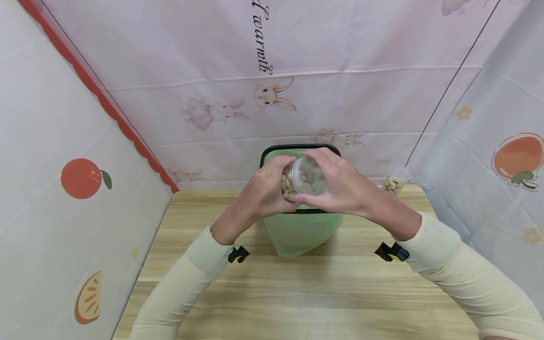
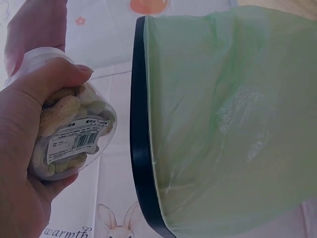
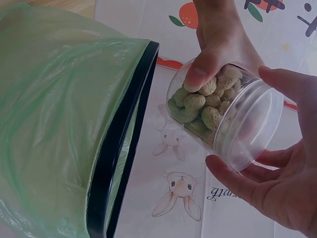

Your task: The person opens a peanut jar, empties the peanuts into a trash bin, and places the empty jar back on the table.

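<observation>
A clear jar of peanuts is held sideways above a green-lined bin. The left hand grips the peanut-filled end, its fingers and thumb around the wall. Around the lid end, the right hand curls its fingers and thumb. In the left wrist view a barcode label shows on the jar base. The right wrist view shows peanuts gathered toward the base and the translucent lid between the right hand's fingers and thumb. Whether the lid is loose I cannot tell.
A second clear jar with peanuts stands at the back right of the wooden table. The bin's black rim lies under and around the hands. Printed cloth walls enclose the back and both sides.
</observation>
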### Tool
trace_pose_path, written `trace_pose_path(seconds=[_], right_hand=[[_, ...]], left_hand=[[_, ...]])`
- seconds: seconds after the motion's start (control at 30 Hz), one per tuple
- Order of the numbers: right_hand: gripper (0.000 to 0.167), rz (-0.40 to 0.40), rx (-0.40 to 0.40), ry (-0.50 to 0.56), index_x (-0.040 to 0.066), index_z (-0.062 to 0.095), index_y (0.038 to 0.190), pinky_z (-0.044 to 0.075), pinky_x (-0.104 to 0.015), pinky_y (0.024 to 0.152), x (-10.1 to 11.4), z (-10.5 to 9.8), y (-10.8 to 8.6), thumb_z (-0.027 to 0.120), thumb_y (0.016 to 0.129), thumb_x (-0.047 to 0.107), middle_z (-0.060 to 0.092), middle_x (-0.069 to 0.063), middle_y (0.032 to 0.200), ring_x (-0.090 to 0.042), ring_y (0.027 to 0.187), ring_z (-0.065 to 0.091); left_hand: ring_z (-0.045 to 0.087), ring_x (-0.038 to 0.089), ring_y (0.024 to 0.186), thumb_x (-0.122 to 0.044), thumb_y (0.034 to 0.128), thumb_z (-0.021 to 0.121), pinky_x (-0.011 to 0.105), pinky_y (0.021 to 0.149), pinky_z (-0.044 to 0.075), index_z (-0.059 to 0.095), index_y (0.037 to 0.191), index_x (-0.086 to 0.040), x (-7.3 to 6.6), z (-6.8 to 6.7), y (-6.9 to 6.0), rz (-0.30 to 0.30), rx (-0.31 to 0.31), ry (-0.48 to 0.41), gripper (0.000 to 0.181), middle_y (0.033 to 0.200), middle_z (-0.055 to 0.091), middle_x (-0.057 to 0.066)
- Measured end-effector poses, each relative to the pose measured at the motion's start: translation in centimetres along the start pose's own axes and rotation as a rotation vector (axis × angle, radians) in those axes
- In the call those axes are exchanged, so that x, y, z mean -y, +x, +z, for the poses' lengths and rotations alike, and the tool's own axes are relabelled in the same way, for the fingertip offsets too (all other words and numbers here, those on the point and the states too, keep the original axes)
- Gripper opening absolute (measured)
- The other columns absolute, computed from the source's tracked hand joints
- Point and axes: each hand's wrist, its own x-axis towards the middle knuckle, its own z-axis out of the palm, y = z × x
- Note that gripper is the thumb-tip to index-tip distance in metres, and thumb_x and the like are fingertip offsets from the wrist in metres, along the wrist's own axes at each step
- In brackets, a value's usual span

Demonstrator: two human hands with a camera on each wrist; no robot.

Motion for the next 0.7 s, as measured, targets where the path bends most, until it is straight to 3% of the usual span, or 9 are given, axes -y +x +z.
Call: trace_pose_path(seconds=[0.2,0.57,0.7], right_hand=[[0.09,-0.05,0.037,0.009,0.002,0.046,0.148,0.056,-0.052,0.1,-0.08,-0.3,0.01,0.09,0.078,0.037,0.051,-0.016,0.145,-0.031,0.127,0.056],[0.09,-0.168,0.044,0.033,0.0,0.043,0.149,0.052,-0.055,0.106,-0.35,-0.32,-0.1,0.092,0.077,0.024,0.046,-0.019,0.149,-0.034,0.137,0.047],[0.104,-0.141,0.054,0.019,0.002,0.036,0.155,0.048,-0.06,0.11,-0.25,-0.37,-0.12,0.094,0.074,0.033,0.041,-0.02,0.155,-0.036,0.143,0.042]], left_hand=[[0.063,0.029,0.115,-0.032,0.0691,0.092,0.041,0.096,0.059,0.047,0.14,0.001,0.08,-0.01,-0.07,-0.003,0.003,-0.017,0.09,0.133,0.059,0.018],[0.062,0.029,0.114,-0.029,0.0655,0.095,0.041,0.097,0.058,0.047,0.14,0.0,0.11,-0.06,-0.1,-0.001,0.012,-0.049,0.094,0.131,0.059,0.017],[0.062,0.029,0.115,-0.03,0.0655,0.096,0.042,0.098,0.058,0.046,0.141,0.0,0.11,-0.06,-0.06,-0.003,0.015,-0.059,0.096,0.133,0.059,0.017]])
